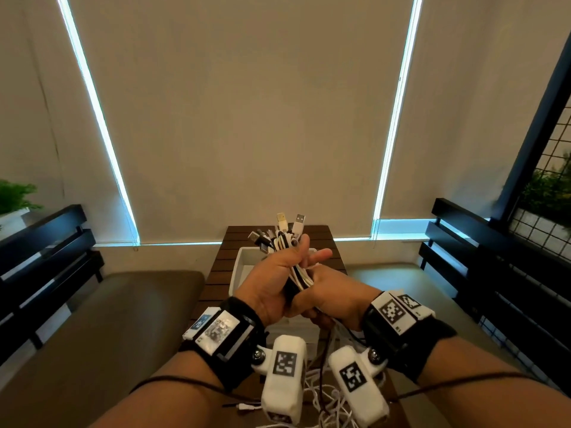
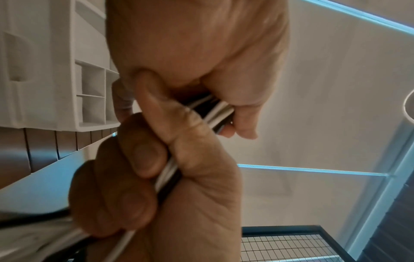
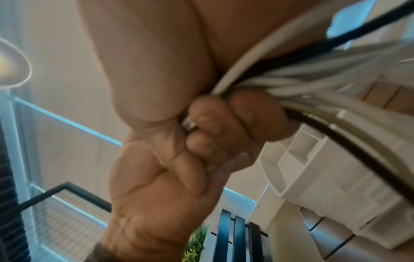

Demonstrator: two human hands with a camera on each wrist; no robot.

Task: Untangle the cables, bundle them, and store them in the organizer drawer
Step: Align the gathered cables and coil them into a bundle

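Note:
A bundle of black and white cables is held upright above the table, its USB plugs fanning out at the top. My left hand grips the bundle just below the plugs, thumb up and one finger sticking out. Below it, my right hand grips the same bundle. The left wrist view shows my left hand's fingers curled round the cables. In the right wrist view my right hand's fingers clench the cables. The white organizer's drawer stands open behind my hands.
Loose cable tails hang from my hands onto the slatted wooden table. The organizer body sits under my hands. Black slatted benches with cushions flank the table. A wire grid panel and plants are at the right.

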